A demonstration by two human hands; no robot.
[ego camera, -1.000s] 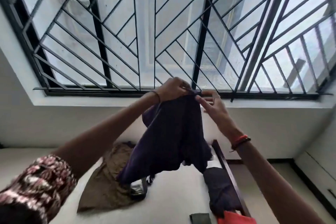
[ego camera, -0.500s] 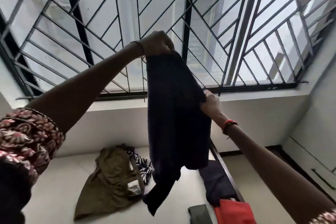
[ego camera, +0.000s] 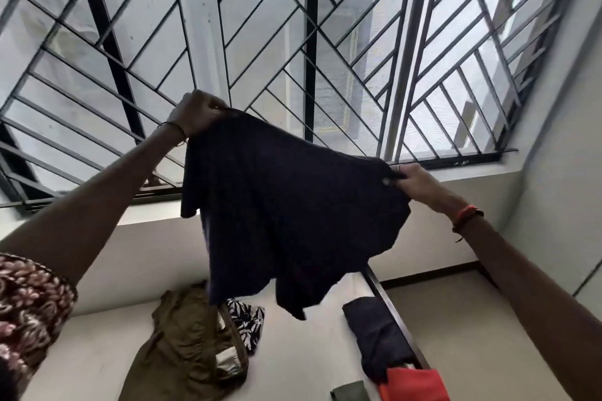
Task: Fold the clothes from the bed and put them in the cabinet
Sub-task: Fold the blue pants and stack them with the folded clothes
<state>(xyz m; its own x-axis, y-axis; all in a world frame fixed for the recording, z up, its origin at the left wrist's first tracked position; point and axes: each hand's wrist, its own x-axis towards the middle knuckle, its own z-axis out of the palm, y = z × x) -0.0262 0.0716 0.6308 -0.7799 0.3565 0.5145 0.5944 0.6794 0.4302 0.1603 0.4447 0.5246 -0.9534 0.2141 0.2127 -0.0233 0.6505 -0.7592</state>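
Observation:
A dark navy garment hangs spread out in the air above the bed, in front of the window. My left hand grips its upper left corner, raised high. My right hand pinches the opposite corner, lower and to the right. The cloth stretches between the two hands and its lower edge dangles over the mattress.
On the bed lie an olive garment, a black-and-white patterned piece, a folded dark garment, a red one and a small green one. A barred window fills the wall ahead. A dark bed rail runs along the right side.
My right hand slid out to the right along the garment's edge, and my left hand came down. The cloth went from hanging in a narrow column to being spread wide.

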